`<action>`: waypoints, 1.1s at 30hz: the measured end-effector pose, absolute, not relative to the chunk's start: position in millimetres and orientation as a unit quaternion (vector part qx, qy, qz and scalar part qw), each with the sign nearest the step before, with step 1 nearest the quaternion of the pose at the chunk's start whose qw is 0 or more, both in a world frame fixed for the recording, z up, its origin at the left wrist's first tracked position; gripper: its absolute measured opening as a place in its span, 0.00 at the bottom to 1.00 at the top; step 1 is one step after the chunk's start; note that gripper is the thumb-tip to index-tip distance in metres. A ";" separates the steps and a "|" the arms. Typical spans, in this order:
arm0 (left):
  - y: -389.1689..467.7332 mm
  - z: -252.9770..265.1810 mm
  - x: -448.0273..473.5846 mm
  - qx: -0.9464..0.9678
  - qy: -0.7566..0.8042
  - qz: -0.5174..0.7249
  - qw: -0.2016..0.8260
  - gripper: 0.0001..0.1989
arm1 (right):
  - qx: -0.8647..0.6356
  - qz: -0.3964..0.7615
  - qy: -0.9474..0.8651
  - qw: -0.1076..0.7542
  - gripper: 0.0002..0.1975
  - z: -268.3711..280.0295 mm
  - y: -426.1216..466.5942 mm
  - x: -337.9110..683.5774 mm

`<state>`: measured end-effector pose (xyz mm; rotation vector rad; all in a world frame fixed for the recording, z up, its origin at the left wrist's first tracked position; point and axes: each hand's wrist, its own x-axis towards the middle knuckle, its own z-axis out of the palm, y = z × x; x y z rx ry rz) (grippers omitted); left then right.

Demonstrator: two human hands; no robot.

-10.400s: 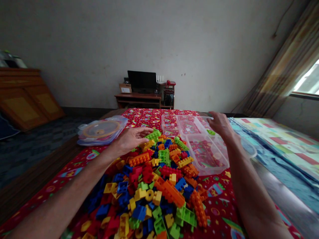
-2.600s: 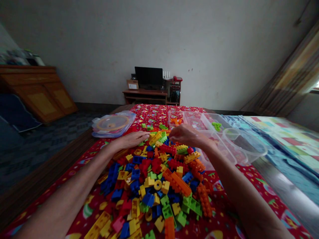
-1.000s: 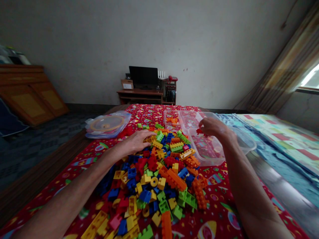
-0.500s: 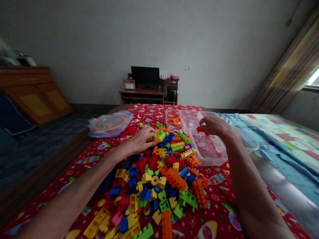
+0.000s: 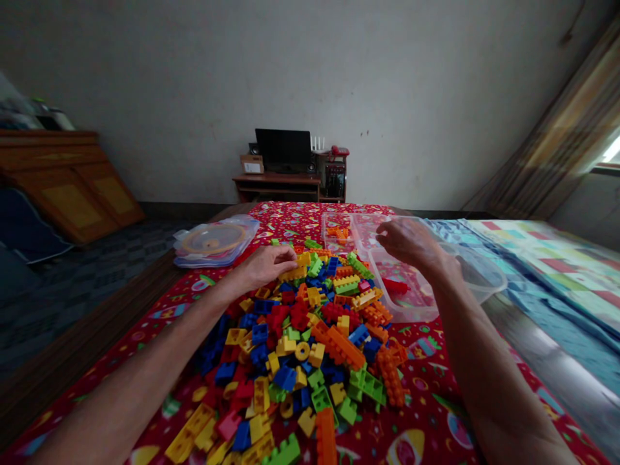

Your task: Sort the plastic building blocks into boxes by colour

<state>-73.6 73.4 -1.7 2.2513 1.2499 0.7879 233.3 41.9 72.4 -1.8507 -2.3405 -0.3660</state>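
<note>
My left hand [image 5: 268, 266] is at the far left edge of a large heap of plastic building bricks [image 5: 300, 352], its thumb and fingers closed on a yellow brick [image 5: 302, 260]. More yellow pieces lie just beneath its fingertips. Over a clear plastic box [image 5: 411, 315] on the right hovers my right hand [image 5: 404, 242], fingers loosely curved and parted, with nothing visible in them. Below that hand, a red brick [image 5: 396, 286] rests inside the box. Orange bricks [image 5: 338, 234] sit in another clear box [image 5: 329, 219] farther back.
A stack of clear lids [image 5: 213, 242] stands at the table's left edge. Another clear container [image 5: 484, 274] is at the right edge, beside a bed [image 5: 542, 271]. Red patterned cloth [image 5: 285, 216] covers the table. Behind it is a desk with a monitor [image 5: 283, 150].
My right hand has let go of the red brick, which now lies in the box, and has risen slightly to the left. My left hand has drawn a little left with the yellow brick.
</note>
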 end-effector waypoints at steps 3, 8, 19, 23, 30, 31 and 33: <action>67.4 2.5 -69.4 0.813 0.450 0.285 0.236 0.18 | -0.515 -0.101 -0.837 0.152 0.16 60.4 36.8 203.3; 55.1 11.2 -59.2 0.825 0.419 0.261 0.274 0.21 | -0.350 -0.025 -0.918 0.183 0.14 32.0 30.5 154.8; 53.3 22.4 -75.7 0.865 0.432 0.099 0.234 0.18 | -0.379 0.159 -0.886 0.213 0.10 42.4 39.5 168.1; 52.6 23.4 -70.6 0.867 0.445 0.106 0.197 0.18 | -0.388 0.281 -0.851 0.215 0.11 43.7 38.6 168.0; 60.0 16.3 -74.8 0.851 0.468 0.182 0.155 0.21 | -0.446 0.189 -0.838 0.252 0.11 46.4 53.5 191.3; 60.6 14.6 -75.4 0.847 0.464 0.201 0.164 0.21 | -0.469 0.176 -0.824 0.265 0.11 46.7 57.7 198.4; 60.4 12.5 -75.0 0.832 0.457 0.233 0.209 0.22 | -0.529 0.139 -0.781 0.300 0.12 46.5 66.5 214.3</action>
